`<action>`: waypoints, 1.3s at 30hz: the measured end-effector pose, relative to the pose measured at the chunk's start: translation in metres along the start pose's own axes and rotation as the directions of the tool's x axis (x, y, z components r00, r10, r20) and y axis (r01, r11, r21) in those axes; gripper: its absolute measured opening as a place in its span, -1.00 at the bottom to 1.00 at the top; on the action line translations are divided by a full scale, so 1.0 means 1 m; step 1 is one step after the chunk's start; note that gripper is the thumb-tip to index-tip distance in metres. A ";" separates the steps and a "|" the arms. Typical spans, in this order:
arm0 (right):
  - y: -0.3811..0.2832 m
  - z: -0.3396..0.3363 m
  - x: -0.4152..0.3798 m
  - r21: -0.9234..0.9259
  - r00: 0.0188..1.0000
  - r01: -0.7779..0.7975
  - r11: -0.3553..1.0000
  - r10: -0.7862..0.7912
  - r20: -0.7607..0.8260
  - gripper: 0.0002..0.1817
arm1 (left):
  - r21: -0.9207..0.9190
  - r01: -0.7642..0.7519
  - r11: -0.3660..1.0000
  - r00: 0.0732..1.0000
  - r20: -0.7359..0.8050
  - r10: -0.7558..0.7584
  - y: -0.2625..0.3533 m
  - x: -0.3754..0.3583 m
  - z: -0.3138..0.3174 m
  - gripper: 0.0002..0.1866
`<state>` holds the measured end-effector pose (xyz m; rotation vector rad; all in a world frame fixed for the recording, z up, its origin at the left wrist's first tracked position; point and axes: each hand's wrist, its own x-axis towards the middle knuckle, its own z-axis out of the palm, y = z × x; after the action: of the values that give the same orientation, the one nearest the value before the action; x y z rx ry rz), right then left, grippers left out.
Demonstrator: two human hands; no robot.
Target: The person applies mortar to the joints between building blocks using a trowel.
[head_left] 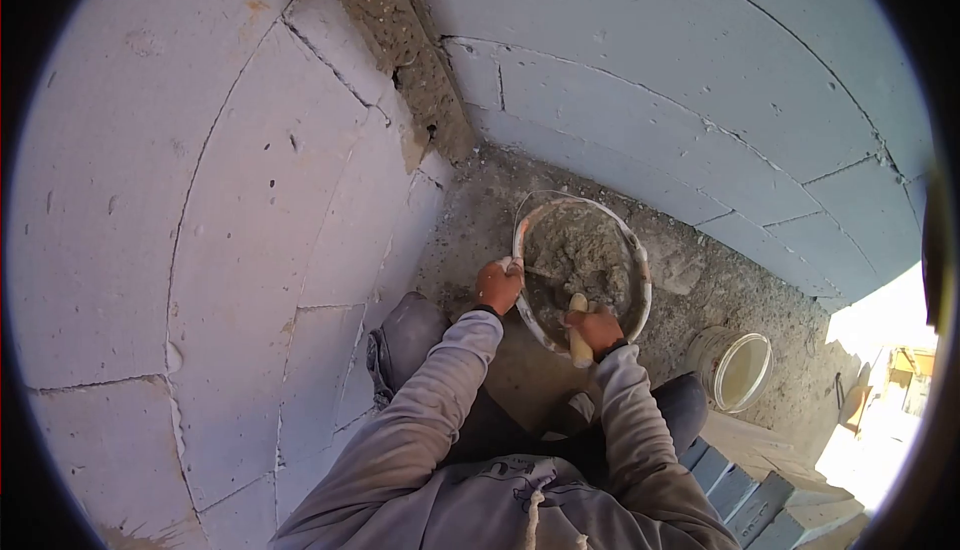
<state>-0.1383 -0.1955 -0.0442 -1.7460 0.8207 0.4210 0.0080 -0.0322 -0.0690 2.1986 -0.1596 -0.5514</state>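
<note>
Pale block walls [300,190] meet in this rough corner. Just below and right of the frame's centre, the right hand [596,330] clenches a pale handle [581,354]; beyond, the left hand [498,286] grasps the bucket [644,295] by its edge, likely steadying it. On the floor [455,225], right of centre, it holds lumpy, wet-looking grey mortar [590,240].

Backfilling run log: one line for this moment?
left grip: on rim of bucket; right grip: around tan handle; grey mix: in bucket
</note>
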 end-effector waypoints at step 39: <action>-0.086 -0.059 -0.050 -0.912 0.988 0.129 0.389 -0.132 0.083 -0.61 | -0.321 0.209 0.924 0.978 0.083 -0.192 -0.007 0.000 0.000 -0.66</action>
<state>-0.1192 -0.2222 0.0669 -2.8420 0.4061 0.8853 0.0073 -0.0273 -0.0746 1.8855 0.1271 -0.6938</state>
